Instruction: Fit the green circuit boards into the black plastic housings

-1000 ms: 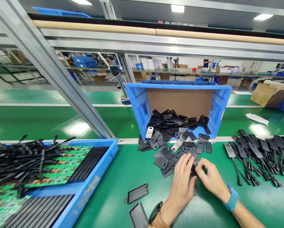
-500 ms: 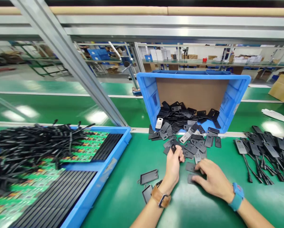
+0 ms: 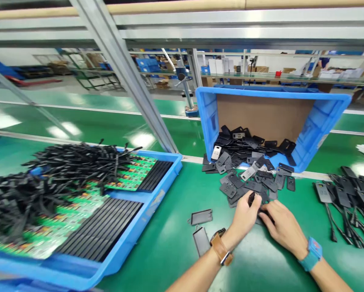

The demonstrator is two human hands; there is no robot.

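Note:
My left hand (image 3: 244, 215) is closed on a small black plastic cover (image 3: 251, 198), which pokes up between thumb and fingers. Close beside it, my right hand (image 3: 283, 227) has its fingers curled and pinched around a dark flat piece that is mostly hidden. Just beyond both hands spreads a pile of black plastic covers (image 3: 230, 190) with small slots, spilling from a tipped blue crate (image 3: 208, 121). To the left of my left forearm lie two open, tray-like black shells (image 3: 202, 217), each with a small loop at one end.
At the left, a blue tray (image 3: 157, 198) holds green circuit boards (image 3: 56, 231), black strips (image 3: 104, 227) and tangled black cables (image 3: 75, 170). Cabled black units (image 3: 343, 196) lie in a heap at the right. A metal post (image 3: 133, 81) rises behind the tray.
My view has swung left. My right hand has closed in from over the loose covers to beside my left hand, its fingers now curled. The left still holds its cover.

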